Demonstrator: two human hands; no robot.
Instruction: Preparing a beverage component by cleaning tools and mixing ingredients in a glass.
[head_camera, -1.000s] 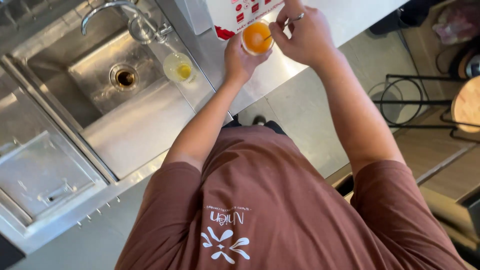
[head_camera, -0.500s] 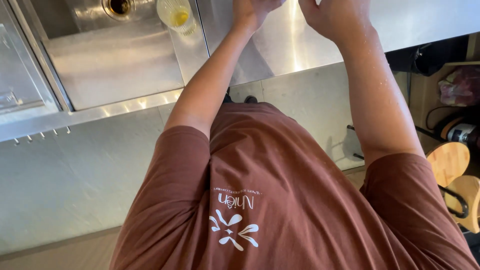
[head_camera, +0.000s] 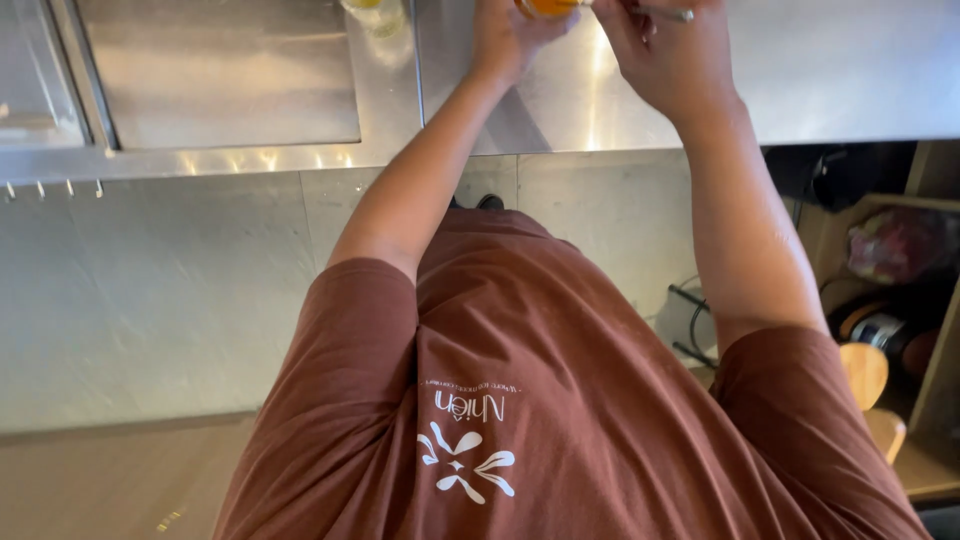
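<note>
Steel counter (head_camera: 820, 70) is stretching across the top of the view, one long surface running out beyond the fingers to both sides, with one recessed sink basin (head_camera: 215, 70) lying well off to the left of the left-hand fingers. One brown shirt (head_camera: 560, 400) is filling the lower middle, below both forearms. Two hands are working at the top edge. Left hand (head_camera: 505, 35) is reaching up with its fingers curled around one cup of orange liquid (head_camera: 548, 6), which is sitting right at the fingertips and is mostly cut off by the frame, so only its lower part is showing. Right hand (head_camera: 665, 55) is hovering just beside that cup, its fingers pinched together on one thin metal utensil (head_camera: 660, 14), whose handle is sticking out to the right of the knuckles; what kind of utensil it is cannot be told. One clear glass with yellowish liquid (head_camera: 375, 12) is standing near the left-hand fingers, to their left, on the strip between basin and counter, apart from the hand.
</note>
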